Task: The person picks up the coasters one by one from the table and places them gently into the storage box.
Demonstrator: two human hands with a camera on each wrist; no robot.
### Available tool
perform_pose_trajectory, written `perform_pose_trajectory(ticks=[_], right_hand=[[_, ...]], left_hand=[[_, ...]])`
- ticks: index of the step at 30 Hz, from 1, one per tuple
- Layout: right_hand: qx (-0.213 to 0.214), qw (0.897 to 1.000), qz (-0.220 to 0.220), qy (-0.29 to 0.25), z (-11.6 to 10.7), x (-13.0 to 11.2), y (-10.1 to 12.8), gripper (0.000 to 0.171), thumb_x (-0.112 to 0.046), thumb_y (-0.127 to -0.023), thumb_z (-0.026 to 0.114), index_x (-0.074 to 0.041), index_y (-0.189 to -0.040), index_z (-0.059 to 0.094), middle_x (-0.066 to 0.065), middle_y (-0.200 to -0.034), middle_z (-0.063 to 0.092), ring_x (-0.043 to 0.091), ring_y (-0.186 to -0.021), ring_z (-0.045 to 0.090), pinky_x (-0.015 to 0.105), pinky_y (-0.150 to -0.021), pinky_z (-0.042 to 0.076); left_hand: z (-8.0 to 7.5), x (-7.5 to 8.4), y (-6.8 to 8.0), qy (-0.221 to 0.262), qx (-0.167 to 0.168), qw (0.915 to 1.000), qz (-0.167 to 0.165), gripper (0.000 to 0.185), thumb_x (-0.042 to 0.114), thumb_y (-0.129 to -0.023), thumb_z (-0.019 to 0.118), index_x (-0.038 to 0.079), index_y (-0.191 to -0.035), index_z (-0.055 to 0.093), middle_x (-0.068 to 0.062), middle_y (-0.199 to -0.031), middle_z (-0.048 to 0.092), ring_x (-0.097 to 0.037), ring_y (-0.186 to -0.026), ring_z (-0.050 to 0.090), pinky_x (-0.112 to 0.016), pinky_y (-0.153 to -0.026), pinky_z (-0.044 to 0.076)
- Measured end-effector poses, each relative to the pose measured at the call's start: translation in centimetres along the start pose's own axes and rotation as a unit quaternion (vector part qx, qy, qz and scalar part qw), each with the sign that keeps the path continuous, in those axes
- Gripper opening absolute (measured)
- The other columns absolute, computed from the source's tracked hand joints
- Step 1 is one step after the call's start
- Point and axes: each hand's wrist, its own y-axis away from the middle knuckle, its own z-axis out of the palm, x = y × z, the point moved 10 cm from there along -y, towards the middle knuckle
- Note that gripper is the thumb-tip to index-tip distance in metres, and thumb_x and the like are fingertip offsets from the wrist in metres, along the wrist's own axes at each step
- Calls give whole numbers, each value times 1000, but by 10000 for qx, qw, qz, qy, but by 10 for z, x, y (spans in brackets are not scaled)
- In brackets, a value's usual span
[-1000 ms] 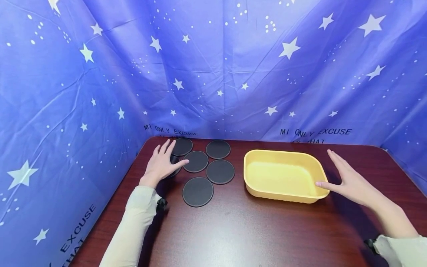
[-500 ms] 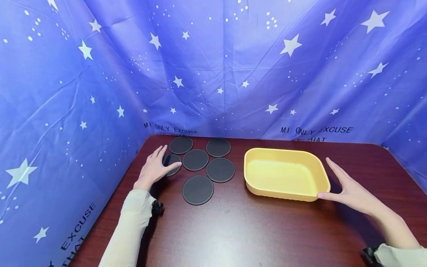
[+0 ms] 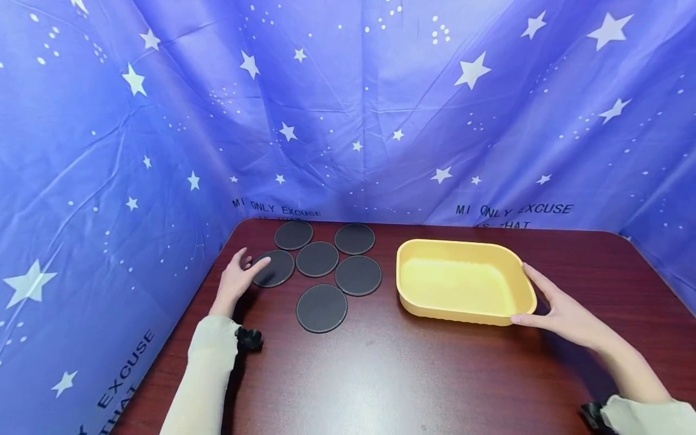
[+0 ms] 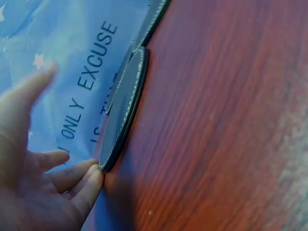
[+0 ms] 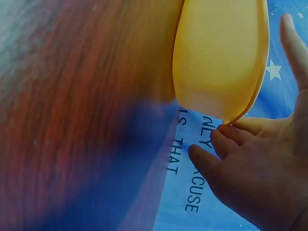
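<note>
On the dark wooden table (image 3: 413,374), the left hand (image 3: 237,279), fingers relaxed, touches 1 black coaster (image 3: 273,268); the right hand (image 3: 565,311), fingers straight, touches the yellow tray (image 3: 462,283).

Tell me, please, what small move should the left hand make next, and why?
Probably pinch and lift the nearest black disc. The left hand already has its fingertips at that disc's edge, thumb above it, yet nothing is gripped. The right hand rests against the yellow tray, which sits empty beside the discs.
</note>
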Motion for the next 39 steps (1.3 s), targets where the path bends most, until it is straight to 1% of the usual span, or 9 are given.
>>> perform_pose_trajectory(ticks=[6, 11, 15, 18, 20, 23, 30, 34, 39], right_hand=[[130, 9988, 56, 461, -1, -2, -6, 108, -27, -79, 83, -3, -159, 14, 30, -160, 23, -29, -130, 4, -6, -98, 2], [21, 9984, 216, 518, -2, 3, -9, 108, -30, -81, 82, -3, -159, 12, 30, -162, 19, -23, -137, 0, -3, -102, 0], [-143, 9984, 393, 392, -3, 8, -12, 108, -30, -83, 80, -3, -160, 9, 30, -162, 16, -3, -149, 0, 3, -109, -1], [-277, 9978, 526, 287, -2, 12, -15, 108, -30, -84, 79, -4, -160, 6, 30, -163, 13, 20, -155, 1, 23, -123, 1], [-361, 9972, 627, 205, -1, 14, -16, 109, -30, -85, 78, -6, -160, 3, 29, -164, 10, 33, -154, 1, 46, -127, 4], [-434, 9963, 741, 49, -1, 16, -15, 110, -30, -86, 78, -8, -160, 0, 28, -165, 7, 42, -152, 1, 71, -118, 7], [-570, 9940, 930, -112, 3, 19, -13, 109, -29, -88, 76, -10, -160, -3, 28, -165, 6, 49, -150, 4, 76, -112, 13], [-653, 9931, 967, -135, 3, 18, -18, 111, -30, -87, 76, -10, -160, -4, 28, -165, 4, 51, -149, 4, 78, -110, 15], [-676, 9929, 959, -180, 2, 15, -22, 113, -30, -86, 78, -6, -160, -4, 29, -165, 3, 51, -150, 2, 78, -110, 14]], left_hand=[[-1, -15, -1, 616, -333, 9975, 57, 88, 28, -93, 69, 1, -158, 17, -25, -153, 43, -38, -143, 40, -47, -120, 34], [2, -18, -5, 767, -830, 9931, 300, 84, 19, -93, 69, -2, -157, 19, -27, -154, 40, -40, -143, 38, -49, -121, 31], [7, -17, -6, 797, -1133, 9894, 448, 87, 16, -91, 72, 0, -157, 19, -27, -156, 37, -42, -143, 36, -52, -122, 28], [10, -15, -5, 775, -1234, 9875, 592, 89, 13, -89, 74, 0, -157, 19, -28, -156, 35, -42, -143, 34, -53, -122, 27], [12, -14, -5, 626, -1254, 9879, 661, 91, 14, -88, 76, 0, -157, 20, -27, -156, 35, -42, -142, 35, -53, -122, 28], [14, -9, -7, 338, -1222, 9889, 774, 94, 18, -85, 79, 0, -157, 21, -27, -155, 35, -42, -139, 36, -54, -120, 30], [17, 7, -9, -743, -1051, 9852, 1134, 102, 27, -78, 85, -4, -154, 26, -30, -150, 32, -45, -133, 40, -58, -115, 35], [19, 6, -7, -1285, -1004, 9817, 985, 105, 31, -76, 85, -4, -154, 25, -32, -152, 27, -48, -137, 31, -62, -115, 30], [20, 8, -5, -1542, -976, 9795, 853, 105, 30, -76, 85, -2, -155, 23, -34, -151, 25, -51, -137, 22, -65, -115, 27]])
